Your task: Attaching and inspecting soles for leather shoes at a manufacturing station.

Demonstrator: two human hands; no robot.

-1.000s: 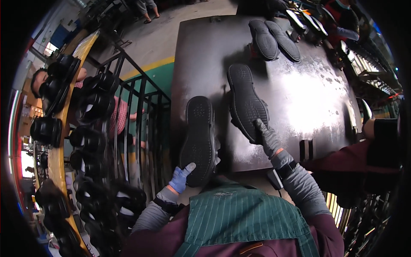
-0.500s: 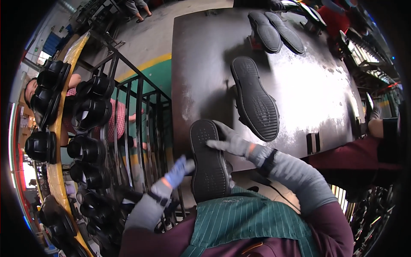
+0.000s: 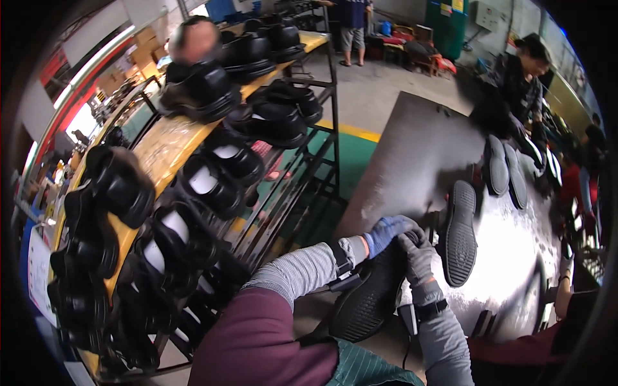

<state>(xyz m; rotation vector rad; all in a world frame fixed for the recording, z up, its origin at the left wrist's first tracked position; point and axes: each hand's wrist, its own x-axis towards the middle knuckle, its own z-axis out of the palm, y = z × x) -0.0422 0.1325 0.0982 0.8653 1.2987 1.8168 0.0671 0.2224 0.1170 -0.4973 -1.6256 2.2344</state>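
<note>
A black shoe (image 3: 367, 299) is tilted over the table's near edge, its ridged dark sole facing up. My left hand (image 3: 387, 233), in a blue and grey glove, is closed on the far end of this shoe. Beside it, my right hand (image 3: 421, 257) in a grey glove has its fingers bent over the same end, so the two hands nearly touch. What the fingertips press on is hidden. Just right of my hands another shoe (image 3: 459, 235) lies sole up on the dark metal table (image 3: 402, 151).
To the left stands a rack with a yellow-edged shelf (image 3: 170, 145) full of black shoes. Two more shoes (image 3: 505, 170) lie sole up farther along the table. A co-worker (image 3: 518, 83) is at its far end, and another person's arm (image 3: 565, 289) shows at the right.
The view has swung left toward the rack. My left hand has come from beside the shoe onto its far end, and my right hand has closed in beside it.
</note>
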